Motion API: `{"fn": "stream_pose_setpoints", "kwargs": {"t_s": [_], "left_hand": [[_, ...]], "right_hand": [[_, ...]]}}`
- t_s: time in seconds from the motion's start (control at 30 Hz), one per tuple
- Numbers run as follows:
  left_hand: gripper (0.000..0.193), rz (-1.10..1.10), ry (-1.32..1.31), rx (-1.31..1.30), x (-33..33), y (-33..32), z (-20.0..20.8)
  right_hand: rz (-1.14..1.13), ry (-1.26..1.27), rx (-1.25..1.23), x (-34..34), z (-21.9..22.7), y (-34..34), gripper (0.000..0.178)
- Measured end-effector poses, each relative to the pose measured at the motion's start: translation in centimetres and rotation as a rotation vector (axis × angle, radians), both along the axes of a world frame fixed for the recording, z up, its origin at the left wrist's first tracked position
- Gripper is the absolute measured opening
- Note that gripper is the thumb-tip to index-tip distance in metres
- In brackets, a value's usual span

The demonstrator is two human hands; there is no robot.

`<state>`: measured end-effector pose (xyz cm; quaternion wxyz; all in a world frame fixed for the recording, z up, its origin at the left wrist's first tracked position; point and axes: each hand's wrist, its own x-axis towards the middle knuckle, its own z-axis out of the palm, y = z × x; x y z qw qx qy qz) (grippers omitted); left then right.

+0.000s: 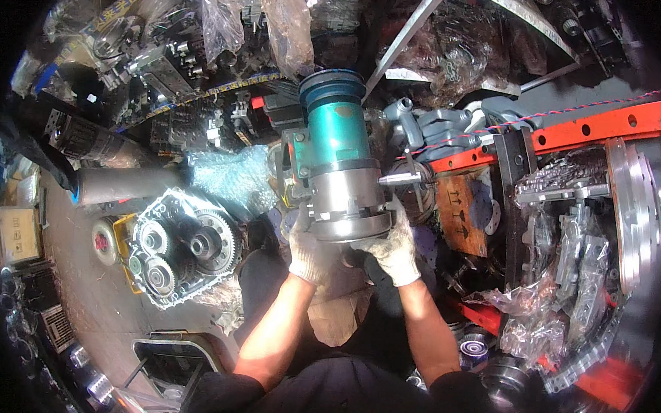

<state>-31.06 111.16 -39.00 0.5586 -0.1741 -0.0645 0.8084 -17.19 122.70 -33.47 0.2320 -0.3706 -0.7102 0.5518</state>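
Note:
In the middle stands a green cylindrical machine body [339, 136] with a dark blue pulley-like top. A shiny metal drum [346, 192] sits at its near end. My left hand [309, 252], in a whitish knitted glove, grips the near rim of the drum from the left. On the other side my right hand [394, 252], gloved alike, closes round the same rim, its fingers partly under the edge. A short metal rod [401, 179] sticks out to the right of the drum, just above my right hand.
An open gearbox housing with gears [186, 245] lies at the left, beside a bubble-wrapped part [231, 175]. A red perforated beam [573, 135] crosses the right side, above plastic-wrapped metal parts [567, 256]. Stacked parts fill the far side. A black-framed stool [175, 359] stands near left.

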Motion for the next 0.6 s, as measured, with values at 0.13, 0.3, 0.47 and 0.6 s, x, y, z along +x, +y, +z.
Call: {"fn": "stream_pose_setpoints", "kwargs": {"t_s": [0.13, 0.3, 0.47, 0.6], "left_hand": [[0.059, -0.005, 0.971, -0.494, 0.4, 0.5, 0.5], [0.052, 0.014, 1.84, -1.041, 1.4, 1.6, -0.1], [0.05, 0.266, 2.465, -1.138, 2.5, 1.7, -2.3], [0.048, 0.158, 2.255, -0.941, 3.1, 1.3, -3.6]], "right_hand": [[0.021, -0.051, 0.084, 0.2, -0.6, 0.4, 0.125], [0.038, -0.163, 0.249, 0.9, -1.0, 0.6, 0.133], [0.008, -0.13, 0.2, 0.9, -0.7, 0.3, 0.135], [0.022, -0.211, 0.236, 0.8, 0.5, 0.4, 0.131]]}}
